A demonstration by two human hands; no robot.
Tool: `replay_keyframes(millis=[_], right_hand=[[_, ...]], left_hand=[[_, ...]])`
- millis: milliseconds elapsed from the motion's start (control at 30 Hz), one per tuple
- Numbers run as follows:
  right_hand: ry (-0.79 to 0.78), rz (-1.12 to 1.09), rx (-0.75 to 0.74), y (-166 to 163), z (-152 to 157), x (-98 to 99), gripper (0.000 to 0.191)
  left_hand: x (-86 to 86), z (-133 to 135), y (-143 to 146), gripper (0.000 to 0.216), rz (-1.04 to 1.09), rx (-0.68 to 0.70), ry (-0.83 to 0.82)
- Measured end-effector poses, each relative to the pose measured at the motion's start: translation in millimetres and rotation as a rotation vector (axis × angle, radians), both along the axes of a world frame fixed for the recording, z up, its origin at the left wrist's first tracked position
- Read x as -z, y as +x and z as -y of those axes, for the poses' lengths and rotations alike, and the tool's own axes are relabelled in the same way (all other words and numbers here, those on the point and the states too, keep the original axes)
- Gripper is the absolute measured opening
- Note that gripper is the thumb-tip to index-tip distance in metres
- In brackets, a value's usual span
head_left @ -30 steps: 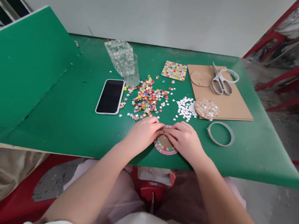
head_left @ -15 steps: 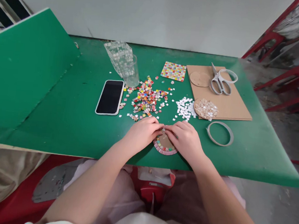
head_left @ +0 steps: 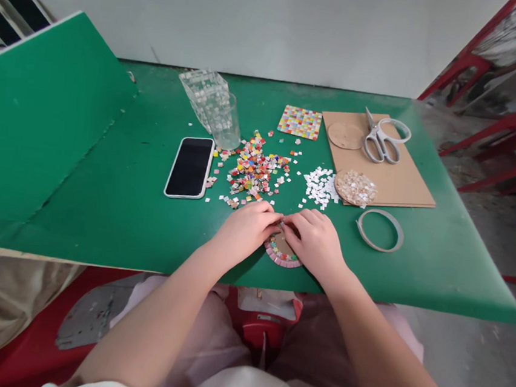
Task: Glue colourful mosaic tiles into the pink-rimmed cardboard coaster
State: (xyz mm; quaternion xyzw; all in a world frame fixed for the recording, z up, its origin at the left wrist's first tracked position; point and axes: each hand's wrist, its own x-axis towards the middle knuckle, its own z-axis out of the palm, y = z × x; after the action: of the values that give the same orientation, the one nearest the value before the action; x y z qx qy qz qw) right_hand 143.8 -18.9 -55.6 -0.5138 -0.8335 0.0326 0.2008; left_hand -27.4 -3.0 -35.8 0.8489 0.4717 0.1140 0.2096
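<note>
Both my hands rest on a round cardboard coaster (head_left: pixel 281 252) with a rim of pink and coloured mosaic tiles, near the front edge of the green table (head_left: pixel 102 203). My left hand (head_left: pixel 248 228) has its fingers curled and pinched at the coaster's far edge. My right hand (head_left: pixel 315 240) covers the coaster's right side, fingers pressed together and meeting the left fingertips. What the fingertips pinch is too small to make out. A pile of coloured tiles (head_left: pixel 253 170) lies just beyond the hands.
A phone (head_left: pixel 190 167) lies face up at the left, behind it a clear glass (head_left: pixel 228 121). White tiles (head_left: pixel 320 187), a tiled disc (head_left: pixel 355 187), a square mosaic (head_left: pixel 300 122), scissors (head_left: pixel 382 138) on cardboard (head_left: pixel 400 180) and a tape ring (head_left: pixel 380 229) lie at the right. A green board (head_left: pixel 38 111) leans at the left.
My right hand has shifted slightly left over the coaster, covering more of it. The left hand has hardly moved.
</note>
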Motion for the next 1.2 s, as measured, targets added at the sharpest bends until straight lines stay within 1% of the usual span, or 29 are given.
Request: replay_keyframes(millis=[267,467,667,833,1000,1100,1200], right_hand=[[-0.008,0.032,0.026,-2.4,1.1,1.4,0.017],[0.003,0.023,0.015,-1.8,0.5,1.6,0.016],[-0.026,0.031,-0.004,-0.7,0.4,0.6,0.018],[-0.026,0.014,0.001,-0.2,0.7,2.1,0.019],[-0.059,-0.062,-0.018,2.6,1.1,-2.0,0.017],[-0.049,-0.105,-0.038,5.0,1.5,-4.5,0.017],[-0.034,-0.103,-0.052,5.4,1.6,-4.1,0.017]], left_hand=[[-2.1,-0.1,0.2,0.021,-0.005,-0.006,-0.014],[-1.4,0.2,1.1,0.021,0.002,-0.006,-0.02],[-2.4,0.4,0.7,0.021,0.002,-0.007,-0.034],[-2.4,0.2,0.3,0.021,0.006,-0.002,-0.024],[-0.2,0.9,-0.7,0.022,0.011,-0.003,-0.016],[1.6,0.9,-1.3,0.022,0.028,-0.009,-0.011],[2.0,0.3,-1.0,0.022,0.027,-0.012,-0.006]])
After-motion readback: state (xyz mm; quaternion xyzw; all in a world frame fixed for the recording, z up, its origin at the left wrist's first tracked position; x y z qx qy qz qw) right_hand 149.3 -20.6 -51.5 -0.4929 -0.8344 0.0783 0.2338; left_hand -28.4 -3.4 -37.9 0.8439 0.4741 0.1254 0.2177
